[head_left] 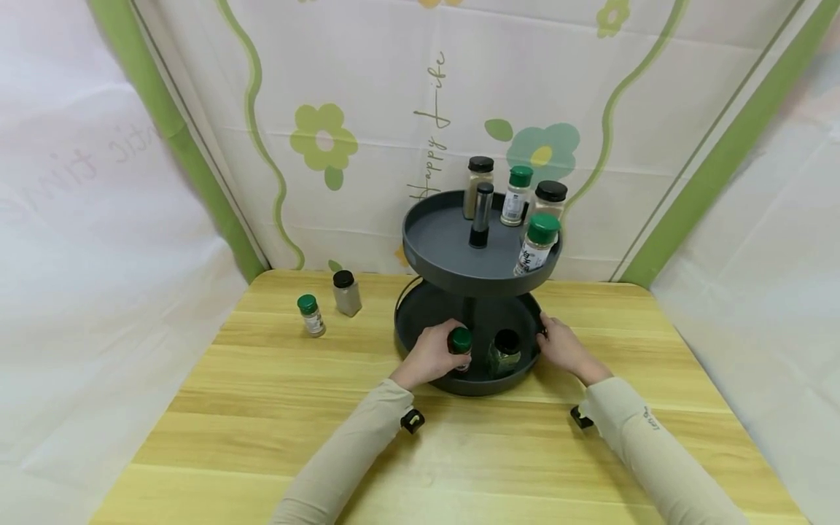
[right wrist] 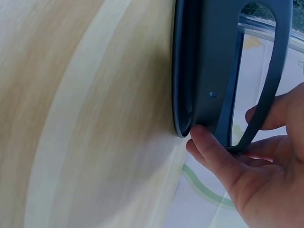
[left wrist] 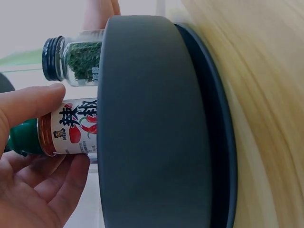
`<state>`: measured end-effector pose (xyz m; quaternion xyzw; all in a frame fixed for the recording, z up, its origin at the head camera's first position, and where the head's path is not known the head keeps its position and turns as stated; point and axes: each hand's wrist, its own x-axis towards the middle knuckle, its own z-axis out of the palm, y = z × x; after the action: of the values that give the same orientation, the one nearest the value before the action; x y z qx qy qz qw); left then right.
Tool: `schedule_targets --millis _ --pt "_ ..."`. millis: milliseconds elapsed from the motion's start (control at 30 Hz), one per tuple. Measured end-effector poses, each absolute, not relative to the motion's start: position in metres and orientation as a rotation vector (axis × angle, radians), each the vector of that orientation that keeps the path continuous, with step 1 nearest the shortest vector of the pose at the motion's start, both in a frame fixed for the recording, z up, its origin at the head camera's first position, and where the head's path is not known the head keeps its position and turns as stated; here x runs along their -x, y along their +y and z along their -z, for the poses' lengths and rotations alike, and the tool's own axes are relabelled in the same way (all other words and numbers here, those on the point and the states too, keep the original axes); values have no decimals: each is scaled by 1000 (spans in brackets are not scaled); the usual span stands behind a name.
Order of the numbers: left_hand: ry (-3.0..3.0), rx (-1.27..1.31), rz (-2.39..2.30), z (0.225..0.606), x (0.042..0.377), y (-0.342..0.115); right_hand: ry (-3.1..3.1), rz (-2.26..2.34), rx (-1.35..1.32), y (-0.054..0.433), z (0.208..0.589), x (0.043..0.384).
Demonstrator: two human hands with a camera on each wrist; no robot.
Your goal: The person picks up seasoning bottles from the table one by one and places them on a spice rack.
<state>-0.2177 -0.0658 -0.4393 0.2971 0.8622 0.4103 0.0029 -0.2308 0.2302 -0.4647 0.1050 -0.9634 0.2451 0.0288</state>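
Note:
A two-tier dark grey turntable rack (head_left: 453,271) stands on the table. My left hand (head_left: 432,353) grips a green-capped spice jar (left wrist: 73,127) in the lower tray (head_left: 482,386). That jar's label has red chilies on it, and its base is hidden behind the tray wall. Beside it in the same tray is a black-capped glass jar (left wrist: 81,61) of dried green herbs. At the right side, my right hand (right wrist: 266,161) holds the lower tray's curved handle (right wrist: 268,90), with fingertips against the tray's outer wall.
On the upper tier stand several jars, among them a green-capped jar (head_left: 537,244) and a slim black-topped bottle (head_left: 482,216). Left of the rack, another green-capped jar (head_left: 311,316) and a black-capped jar (head_left: 346,293) stand on the wooden table (head_left: 262,408). A printed curtain (head_left: 380,87) hangs behind.

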Motion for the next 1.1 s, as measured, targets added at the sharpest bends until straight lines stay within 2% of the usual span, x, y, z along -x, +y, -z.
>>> schedule_targets --millis 800,1100 --pt "2648 -889 -1274 455 209 -54 -2979 -757 -364 232 464 233" --pt "2681 -1000 -1226 450 213 -67 -2976 -758 -353 232 463 234"
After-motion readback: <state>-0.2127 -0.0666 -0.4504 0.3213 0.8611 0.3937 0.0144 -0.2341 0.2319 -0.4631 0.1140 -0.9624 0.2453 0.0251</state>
